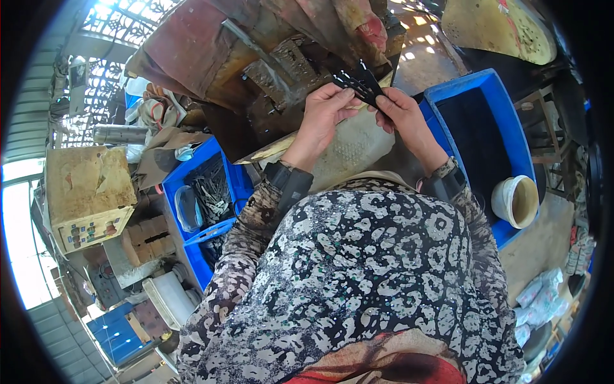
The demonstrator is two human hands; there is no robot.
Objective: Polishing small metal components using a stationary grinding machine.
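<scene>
Several thin, dark flat pieces, fanned out with wet shiny ends, are between my two hands; their exact kind is unclear. My left hand pinches them at one side with thumb and fingertips. On the other side, my right hand grips the same pieces between thumb and fingers. Both hands are over the near edge of a wet, rusty machine basin. Beyond my left hand, a metal pipe slants down toward a wet metal block, where liquid runs.
A blue crate at left contains many metal strips. To the right stands a larger blue bin with dark contents and a whitish bucket at its near end. A control box with knobs is farther left.
</scene>
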